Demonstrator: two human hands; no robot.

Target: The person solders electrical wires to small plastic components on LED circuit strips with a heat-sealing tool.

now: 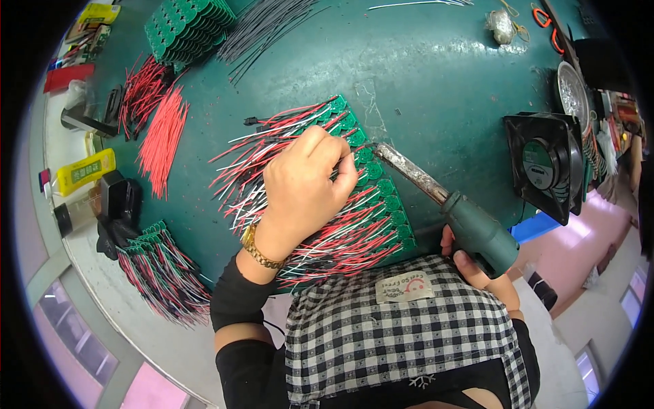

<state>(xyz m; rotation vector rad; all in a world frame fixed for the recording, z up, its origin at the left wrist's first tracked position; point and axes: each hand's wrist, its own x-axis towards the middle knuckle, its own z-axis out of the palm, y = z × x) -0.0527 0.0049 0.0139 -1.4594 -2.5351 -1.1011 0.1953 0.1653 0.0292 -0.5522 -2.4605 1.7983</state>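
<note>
My left hand [306, 178] is above a strip of small round green circuit boards [390, 203], thumb and fingertips pinched together on what looks like a thin wire, mostly hidden by the fingers. Red, white and black wires [340, 238] fan out leftward from the boards, and some run under my left wrist. My right hand [480, 276] is closed around the handle of a green soldering iron [477, 228], which partly hides the fingers. Its metal barrel slants up and left, and the tip reaches the board edge beside my left fingertips.
At the back left stand stacked green boards [187, 27] beside dark wires [269, 27]. Red wire bundles [163, 140] lie at left, with wired boards [163, 273] at the near left. A black fan [545, 163] stands at right. Orange-handled scissors [543, 19] lie far right.
</note>
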